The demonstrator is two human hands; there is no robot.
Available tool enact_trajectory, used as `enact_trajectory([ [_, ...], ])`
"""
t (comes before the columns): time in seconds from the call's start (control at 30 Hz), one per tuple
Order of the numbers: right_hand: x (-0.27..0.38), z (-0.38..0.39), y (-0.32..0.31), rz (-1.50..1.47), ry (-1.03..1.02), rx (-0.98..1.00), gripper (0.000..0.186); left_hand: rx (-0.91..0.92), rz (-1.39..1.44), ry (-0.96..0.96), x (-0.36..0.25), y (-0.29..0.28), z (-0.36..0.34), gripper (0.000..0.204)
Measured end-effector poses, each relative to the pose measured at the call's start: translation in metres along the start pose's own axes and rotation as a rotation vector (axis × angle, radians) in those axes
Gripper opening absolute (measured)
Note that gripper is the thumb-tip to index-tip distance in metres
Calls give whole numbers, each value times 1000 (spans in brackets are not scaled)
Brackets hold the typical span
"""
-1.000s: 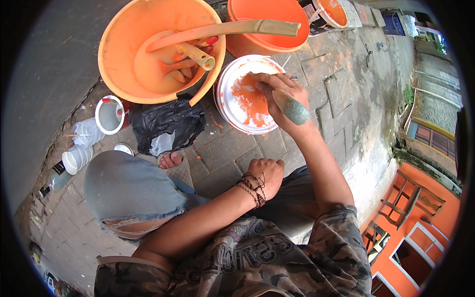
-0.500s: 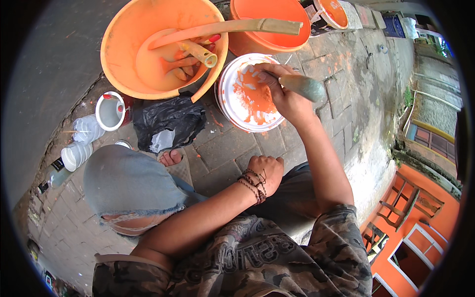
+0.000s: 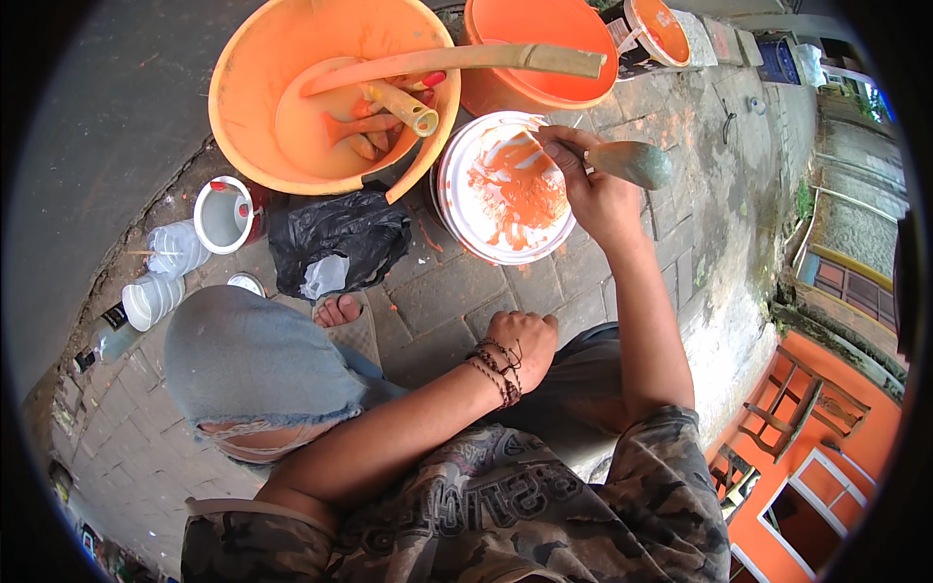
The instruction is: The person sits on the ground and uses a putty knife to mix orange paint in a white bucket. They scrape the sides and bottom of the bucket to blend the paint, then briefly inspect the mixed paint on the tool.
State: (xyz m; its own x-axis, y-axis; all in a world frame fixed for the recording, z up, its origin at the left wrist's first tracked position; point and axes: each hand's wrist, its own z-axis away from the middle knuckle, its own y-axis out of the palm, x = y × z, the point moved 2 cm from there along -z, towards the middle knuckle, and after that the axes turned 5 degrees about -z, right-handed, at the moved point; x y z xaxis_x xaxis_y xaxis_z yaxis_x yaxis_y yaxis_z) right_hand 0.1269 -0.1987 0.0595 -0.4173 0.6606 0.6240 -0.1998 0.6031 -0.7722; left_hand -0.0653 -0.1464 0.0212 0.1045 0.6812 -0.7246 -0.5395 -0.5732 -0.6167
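Observation:
My right hand is closed round a putty knife with a thick, rounded grey-green handle; its blade is mostly hidden behind my fingers. It is held over the right side of a white round lid on a tub. Thick orange paste lies smeared and streaked across that lid. My left hand is a loose fist above my thigh, with dark braided bracelets at the wrist and nothing seen in it.
Beyond stands an orange basin with a broken rim, holding orange liquid, a bamboo stick and brushes. An orange bucket is beside it. A crumpled black plastic bag, a white cup and plastic bottles lie left on the pavers.
My right hand has moved rightward with the putty knife, from over the paste to the lid's right side. The paste shows new streaks. My left hand has stayed put.

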Motion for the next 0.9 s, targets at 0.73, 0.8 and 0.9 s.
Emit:
enact_trajectory([
  [0.73, 17, 33, -8, -206, 129, 42, 19, 89, 8, 15, -5, -16, -1, 20],
  [0.8, 22, 37, -16, -250, 257, -72, 21, 57, 23, 31, -9, -14, 0, 19],
  [0.9, 12, 53, -11, -156, 313, -179, 19, 100, -64, 52, -18, -15, -3, 14],
])
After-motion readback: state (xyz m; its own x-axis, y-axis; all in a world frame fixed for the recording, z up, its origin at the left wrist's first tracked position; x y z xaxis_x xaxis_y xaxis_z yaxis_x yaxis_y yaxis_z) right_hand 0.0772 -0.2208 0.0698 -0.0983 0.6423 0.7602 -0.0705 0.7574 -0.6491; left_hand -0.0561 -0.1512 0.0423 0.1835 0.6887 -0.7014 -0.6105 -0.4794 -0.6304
